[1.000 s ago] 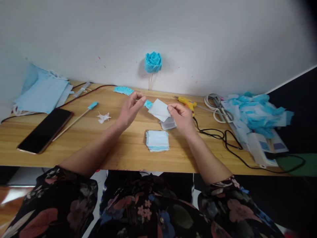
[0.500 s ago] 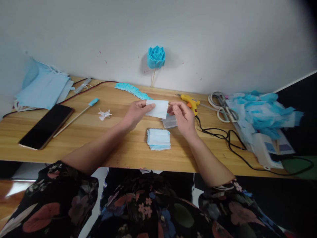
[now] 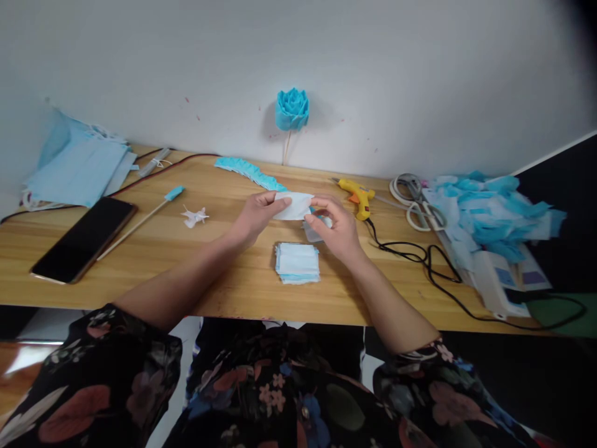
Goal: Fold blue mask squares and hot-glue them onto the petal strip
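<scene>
Between my two hands is a small white fabric piece (image 3: 293,208), held above the table. My left hand (image 3: 259,214) pinches its left end, thumb on top. At its right end my right hand (image 3: 336,224) has thumb and fingers closed on the edge. Below them lies a stack of white and light-blue fabric pieces (image 3: 297,262). A small clear plastic container (image 3: 313,233) stands partly hidden behind my right hand. Behind my hands a row of overlapping folded blue pieces (image 3: 249,171) runs back to the left.
A blue fabric flower (image 3: 292,109) on a stick leans by the wall. On the right are a yellow glue gun (image 3: 358,193), scissors (image 3: 422,208) and blue scraps (image 3: 494,211). Leftward lie a phone (image 3: 84,241), a blue-tipped stick (image 3: 135,229) and face masks (image 3: 79,165).
My right hand has shifted slightly left and its fingers have closed around the right end of the white piece, which now looks flatter and tilted.
</scene>
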`<state>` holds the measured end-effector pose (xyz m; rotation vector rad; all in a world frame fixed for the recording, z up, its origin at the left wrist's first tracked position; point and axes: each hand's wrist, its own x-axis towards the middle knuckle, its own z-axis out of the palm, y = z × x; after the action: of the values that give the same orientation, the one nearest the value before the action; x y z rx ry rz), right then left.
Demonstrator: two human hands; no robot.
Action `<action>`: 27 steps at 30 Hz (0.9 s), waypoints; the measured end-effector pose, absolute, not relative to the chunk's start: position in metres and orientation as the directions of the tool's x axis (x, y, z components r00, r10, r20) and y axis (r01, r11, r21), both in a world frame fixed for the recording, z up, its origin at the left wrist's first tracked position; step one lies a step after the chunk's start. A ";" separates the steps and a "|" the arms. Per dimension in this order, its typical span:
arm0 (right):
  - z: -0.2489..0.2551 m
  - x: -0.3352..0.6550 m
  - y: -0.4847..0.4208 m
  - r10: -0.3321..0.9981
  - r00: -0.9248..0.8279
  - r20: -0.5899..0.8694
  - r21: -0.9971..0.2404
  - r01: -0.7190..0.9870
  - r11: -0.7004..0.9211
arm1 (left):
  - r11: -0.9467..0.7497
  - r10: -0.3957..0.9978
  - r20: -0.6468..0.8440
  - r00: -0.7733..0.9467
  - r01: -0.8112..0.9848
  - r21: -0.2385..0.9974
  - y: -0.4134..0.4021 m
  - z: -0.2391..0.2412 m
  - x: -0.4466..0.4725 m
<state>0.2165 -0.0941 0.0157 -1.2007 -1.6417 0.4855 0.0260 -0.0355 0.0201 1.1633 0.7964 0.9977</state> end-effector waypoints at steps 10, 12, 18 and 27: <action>0.015 0.214 -0.094 0.953 0.023 0.303 -0.914 0.290 0.284 | 0.098 0.941 -0.001 0.338 -0.268 0.958 -0.034 0.018 0.027; 0.017 0.214 -0.096 0.976 -0.011 0.217 -0.948 0.235 0.214 | 0.107 0.943 0.003 0.333 -0.311 0.944 -0.031 0.016 0.027; 0.031 0.216 -0.100 0.989 0.049 0.140 -0.979 0.155 0.131 | 0.142 0.942 -0.022 0.334 -0.339 0.930 -0.028 0.016 0.025; 0.021 0.214 -0.094 0.989 0.055 0.139 -0.988 0.076 0.135 | 0.100 0.934 0.000 0.357 -0.262 0.960 -0.034 0.017 0.027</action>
<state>0.2144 -0.0936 0.0207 -1.1865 -1.2785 1.0289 0.0271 -0.0344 0.0169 1.1182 0.7703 1.0270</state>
